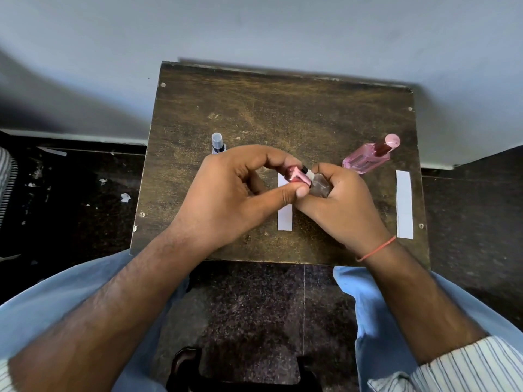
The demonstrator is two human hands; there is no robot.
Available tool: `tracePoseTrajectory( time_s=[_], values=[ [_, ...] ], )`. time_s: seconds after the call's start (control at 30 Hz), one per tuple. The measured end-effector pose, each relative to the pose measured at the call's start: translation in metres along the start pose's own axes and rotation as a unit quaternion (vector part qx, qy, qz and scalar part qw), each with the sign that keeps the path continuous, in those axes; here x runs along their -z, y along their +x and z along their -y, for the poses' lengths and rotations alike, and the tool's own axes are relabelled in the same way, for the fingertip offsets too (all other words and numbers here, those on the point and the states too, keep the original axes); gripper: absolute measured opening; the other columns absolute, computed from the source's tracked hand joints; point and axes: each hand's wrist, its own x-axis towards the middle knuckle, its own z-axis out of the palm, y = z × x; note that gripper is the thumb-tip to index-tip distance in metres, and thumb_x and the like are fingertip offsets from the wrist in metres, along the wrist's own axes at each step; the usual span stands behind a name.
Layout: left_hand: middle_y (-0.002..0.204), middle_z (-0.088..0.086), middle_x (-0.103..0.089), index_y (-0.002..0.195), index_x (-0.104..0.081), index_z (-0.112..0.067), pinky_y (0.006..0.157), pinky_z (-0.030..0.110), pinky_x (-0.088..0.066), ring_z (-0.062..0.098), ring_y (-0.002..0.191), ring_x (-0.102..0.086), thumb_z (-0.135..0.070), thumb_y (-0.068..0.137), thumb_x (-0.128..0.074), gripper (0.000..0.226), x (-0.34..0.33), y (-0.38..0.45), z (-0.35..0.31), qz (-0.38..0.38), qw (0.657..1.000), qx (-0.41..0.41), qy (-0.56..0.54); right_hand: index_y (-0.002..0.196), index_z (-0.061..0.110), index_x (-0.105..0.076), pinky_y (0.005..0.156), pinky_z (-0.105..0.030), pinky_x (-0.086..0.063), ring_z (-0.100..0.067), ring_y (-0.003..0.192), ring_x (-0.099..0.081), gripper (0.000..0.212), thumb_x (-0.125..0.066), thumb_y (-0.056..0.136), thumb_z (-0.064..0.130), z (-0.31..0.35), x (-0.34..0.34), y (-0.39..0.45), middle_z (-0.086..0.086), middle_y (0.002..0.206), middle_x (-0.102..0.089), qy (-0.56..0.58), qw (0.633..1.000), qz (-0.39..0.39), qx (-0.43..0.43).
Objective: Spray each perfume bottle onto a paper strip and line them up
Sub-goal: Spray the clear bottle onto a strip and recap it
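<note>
Over the middle of the small wooden table [254, 108], my right hand [336, 205] grips a small brownish glass perfume bottle [319, 186]. My left hand [235, 190] pinches its red-pink cap [295, 176] at the bottle's nozzle. A white paper strip [284, 219] lies under my hands, partly hidden. A pink perfume bottle [368, 157] with a pink cap stands at the back right. A bottle with a clear cap [218, 142] stands at the back left, half hidden behind my left hand. Another white paper strip [404, 205] lies along the right edge.
The table stands against a pale wall [254, 29]. Dark floor [70, 193] with bits of paper lies to the left. My knees in light blue trousers [376, 306] sit under the near edge.
</note>
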Motion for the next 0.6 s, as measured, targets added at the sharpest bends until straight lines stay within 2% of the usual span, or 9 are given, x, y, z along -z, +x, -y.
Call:
tracePoseTrajectory(
  time_s=[0.17, 0.27, 0.37, 0.47, 0.6],
  values=[
    [0.098, -0.029, -0.079, 0.106, -0.082, -0.033, 0.047, 0.017, -0.043, 0.020, 0.050, -0.060, -0.036, 0.093, -0.089, 0.015, -0.006, 0.005, -0.005, -0.047, 0.999, 0.022, -0.009, 0.074, 0.013, -0.062, 0.059, -0.045, -0.046, -0.012, 0.059, -0.051, 0.036, -0.088, 0.087, 0.036, 0.002, 0.005, -0.004, 0.001, 0.064, -0.060, -0.033, 0.999, -0.003, 0.031],
    [0.100, -0.024, -0.081, 0.107, -0.083, -0.031, 0.046, 0.019, -0.041, 0.021, 0.049, -0.057, -0.037, 0.094, -0.088, 0.015, -0.008, 0.007, -0.006, -0.046, 0.998, 0.040, -0.010, 0.078, 0.014, -0.066, 0.062, -0.045, -0.048, -0.017, 0.063, -0.057, 0.031, -0.087, 0.087, 0.035, 0.001, 0.009, -0.006, -0.002, 0.067, -0.065, -0.037, 0.999, -0.005, 0.030],
    [0.100, -0.024, -0.081, 0.107, -0.083, -0.033, 0.044, 0.026, -0.045, 0.026, 0.051, -0.057, -0.032, 0.092, -0.090, 0.016, -0.011, 0.008, -0.007, -0.028, 0.998, 0.046, -0.012, 0.075, 0.015, -0.064, 0.059, -0.041, -0.046, -0.012, 0.061, -0.054, 0.032, -0.088, 0.086, 0.034, 0.000, 0.012, -0.007, 0.000, 0.065, -0.062, -0.029, 0.999, -0.018, 0.034],
    [0.111, -0.017, -0.084, 0.111, -0.084, -0.031, 0.056, 0.040, -0.056, 0.036, 0.062, -0.062, -0.027, 0.090, -0.091, 0.023, -0.016, 0.008, -0.009, -0.010, 0.998, 0.053, -0.032, 0.077, 0.015, -0.065, 0.058, -0.040, -0.044, -0.011, 0.059, -0.052, 0.033, -0.085, 0.086, 0.040, 0.001, 0.013, -0.009, 0.000, 0.064, -0.061, -0.028, 0.998, -0.018, 0.047],
    [0.108, -0.011, -0.084, 0.116, -0.083, -0.028, 0.069, 0.048, -0.056, 0.050, 0.081, -0.069, -0.026, 0.088, -0.090, 0.028, -0.021, 0.010, -0.006, 0.003, 0.997, 0.062, -0.051, 0.078, 0.015, -0.065, 0.058, -0.042, -0.044, -0.014, 0.061, -0.055, 0.035, -0.079, 0.084, 0.046, 0.002, 0.013, -0.011, -0.001, 0.065, -0.062, -0.033, 0.998, -0.024, 0.044]
  ],
)
